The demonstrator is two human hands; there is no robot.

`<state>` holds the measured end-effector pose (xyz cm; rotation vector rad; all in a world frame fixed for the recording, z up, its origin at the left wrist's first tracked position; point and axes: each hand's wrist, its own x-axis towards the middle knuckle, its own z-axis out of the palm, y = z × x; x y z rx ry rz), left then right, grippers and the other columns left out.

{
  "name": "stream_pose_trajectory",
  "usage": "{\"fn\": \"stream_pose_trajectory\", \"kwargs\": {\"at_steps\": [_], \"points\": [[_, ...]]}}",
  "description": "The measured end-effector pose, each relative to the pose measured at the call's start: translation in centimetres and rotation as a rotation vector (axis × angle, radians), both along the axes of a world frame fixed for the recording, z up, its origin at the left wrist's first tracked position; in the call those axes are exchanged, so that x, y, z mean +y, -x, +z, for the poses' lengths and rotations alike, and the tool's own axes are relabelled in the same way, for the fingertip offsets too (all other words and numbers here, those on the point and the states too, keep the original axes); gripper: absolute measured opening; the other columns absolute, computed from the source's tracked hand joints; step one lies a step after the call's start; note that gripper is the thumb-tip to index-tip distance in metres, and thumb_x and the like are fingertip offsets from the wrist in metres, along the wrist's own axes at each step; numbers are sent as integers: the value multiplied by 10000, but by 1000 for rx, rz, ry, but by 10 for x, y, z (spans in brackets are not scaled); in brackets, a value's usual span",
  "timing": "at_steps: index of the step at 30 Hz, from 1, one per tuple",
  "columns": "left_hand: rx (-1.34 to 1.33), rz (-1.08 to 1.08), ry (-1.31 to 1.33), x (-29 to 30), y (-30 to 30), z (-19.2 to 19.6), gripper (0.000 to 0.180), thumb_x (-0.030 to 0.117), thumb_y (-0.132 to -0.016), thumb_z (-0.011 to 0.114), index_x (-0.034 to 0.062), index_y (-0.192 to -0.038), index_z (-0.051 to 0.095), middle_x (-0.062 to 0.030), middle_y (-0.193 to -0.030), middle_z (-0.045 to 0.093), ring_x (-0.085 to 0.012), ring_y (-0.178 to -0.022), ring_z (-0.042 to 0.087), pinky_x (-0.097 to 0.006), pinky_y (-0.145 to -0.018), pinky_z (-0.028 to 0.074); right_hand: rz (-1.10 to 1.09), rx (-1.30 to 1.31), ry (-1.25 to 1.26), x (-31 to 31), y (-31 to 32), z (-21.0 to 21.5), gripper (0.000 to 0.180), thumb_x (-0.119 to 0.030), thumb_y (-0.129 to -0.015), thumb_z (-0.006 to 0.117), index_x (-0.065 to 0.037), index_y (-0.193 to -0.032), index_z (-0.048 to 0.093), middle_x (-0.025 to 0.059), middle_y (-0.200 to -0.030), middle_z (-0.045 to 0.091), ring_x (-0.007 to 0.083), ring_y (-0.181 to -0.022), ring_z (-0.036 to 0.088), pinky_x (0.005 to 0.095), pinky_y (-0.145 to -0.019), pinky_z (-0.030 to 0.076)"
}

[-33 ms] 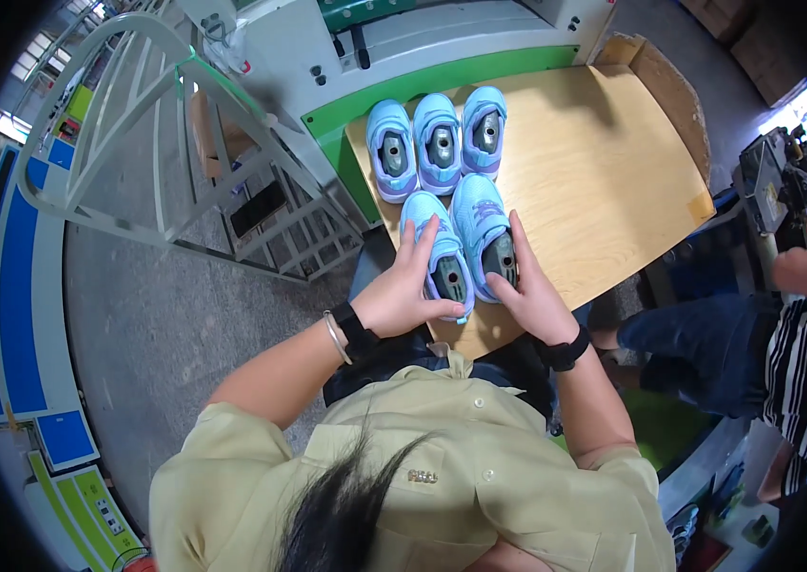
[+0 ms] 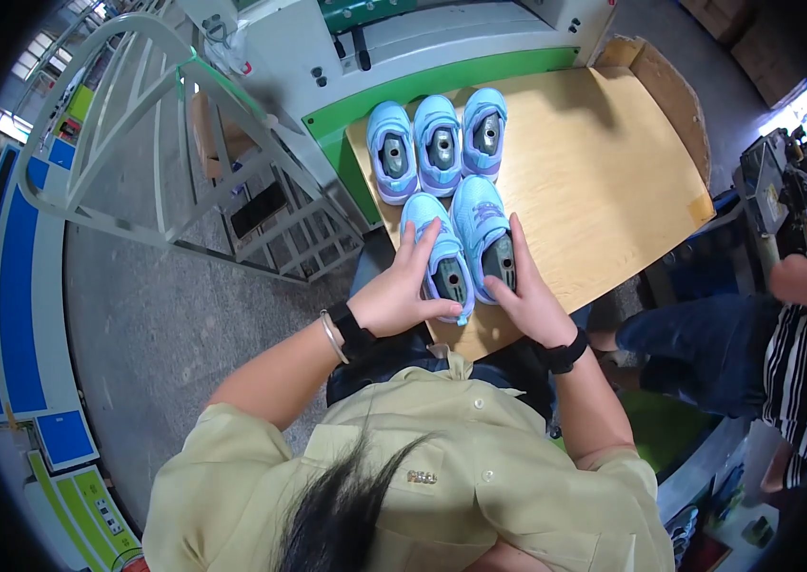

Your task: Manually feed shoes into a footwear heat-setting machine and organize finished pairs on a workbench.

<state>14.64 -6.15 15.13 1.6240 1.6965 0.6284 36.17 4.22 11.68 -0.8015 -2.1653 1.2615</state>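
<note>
Two light-blue sneakers with lilac trim sit side by side at the near left of the wooden tabletop, toes pointing away from me. My left hand [image 2: 402,293] grips the left sneaker [image 2: 423,215], fingers along its outer side and thumb at the heel. Around the right sneaker [image 2: 476,205] my right hand [image 2: 532,300] is closed, with the thumb by the opening and the fingers on the outer side. Dark green shoe lasts [image 2: 449,280] fill both openings. Just beyond, three matching sneakers [image 2: 437,135] stand in a row, also with lasts inside.
The wooden tabletop [image 2: 604,181] extends right, with a cardboard edge [image 2: 675,105] at its far right. A pale machine with a green panel [image 2: 337,119] stands behind. At left is a metal rack [image 2: 175,181]. Another person in a striped top [image 2: 794,372] is at right.
</note>
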Motion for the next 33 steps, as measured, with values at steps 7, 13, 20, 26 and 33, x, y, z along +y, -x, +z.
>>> {"fn": "stream_pose_trajectory", "kwargs": {"at_steps": [7, 13, 20, 26, 33], "points": [[109, 265, -363, 38, 46, 20, 553, 333, -917, 665, 25, -1353, 520, -217, -1333, 540, -364, -1229, 516, -415, -1045, 398, -76, -18, 9, -6, 0, -8, 875, -109, -879, 648, -57, -1563, 105, 288, -1448, 400, 428, -1343, 417, 425, -1104, 347], [293, 175, -496, 120, 56, 35, 540, 430, -896, 646, 137, -1344, 576, -181, -1503, 411, -383, -1406, 347, -523, -1128, 268, -72, -9, -17, -5, -1, -9, 860, -126, -887, 650, -57, -1559, 120, 290, -1448, 395, 433, -1343, 411, 421, -1110, 341], [635, 95, -64, 173, 57, 14, 640, 571, -884, 586, 234, -1419, 492, -114, -1511, 407, -363, -1371, 399, -650, -1086, 223, -51, -64, -22, -4, -2, -2, 857, -225, -890, 683, -25, -1540, 162, 301, -1420, 421, 443, -1314, 433, 434, -1101, 350], [661, 127, -205, 171, 56, -7, 593, 551, -911, 547, 214, -1397, 496, -117, -1351, 540, -334, -1168, 576, -642, -1015, 271, -101, -71, -243, 70, 16, 70, 396, -230, -959, 599, 34, -1254, 576, 254, -1332, 526, 402, -1258, 490, 426, -1072, 390], [624, 116, -181, 177, 53, -9, 600, 542, -921, 533, 196, -1407, 472, -143, -1416, 483, -339, -1258, 510, -670, -1051, 244, -285, -199, -482, 211, 86, 18, 539, -295, -979, 550, 25, -1403, 455, 261, -1471, 414, 403, -1403, 348, 461, -1140, 304]]}}
